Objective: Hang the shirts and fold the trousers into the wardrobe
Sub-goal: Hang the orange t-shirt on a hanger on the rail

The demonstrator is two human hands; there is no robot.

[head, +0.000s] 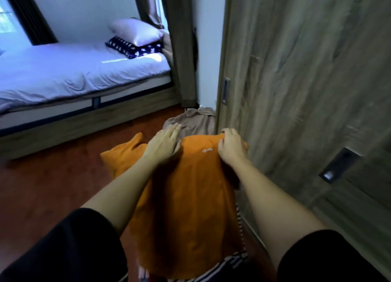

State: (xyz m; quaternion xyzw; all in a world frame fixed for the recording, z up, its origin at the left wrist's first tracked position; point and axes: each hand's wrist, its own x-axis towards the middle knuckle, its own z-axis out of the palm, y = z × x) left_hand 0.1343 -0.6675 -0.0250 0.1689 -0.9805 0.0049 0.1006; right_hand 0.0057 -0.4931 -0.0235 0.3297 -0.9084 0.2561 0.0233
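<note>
An orange shirt [190, 197] with a small white chest logo lies spread on the floor in front of me. My left hand [164, 145] rests flat on its upper left part, fingers together. My right hand [231, 147] curls over the shirt's top right edge and grips the cloth. A beige garment [192, 122] lies crumpled on the floor just beyond the shirt. A striped black-and-white garment [234, 258] pokes out from under the shirt's lower right edge. The wardrobe's wood-grain sliding door [296, 80] stands at the right, closed in view.
A low bed [74, 76] with a white sheet and two pillows fills the upper left. A brown curtain [182, 49] hangs by the wall gap. Red-brown wooden floor [53, 176] stretches to the left of the shirt.
</note>
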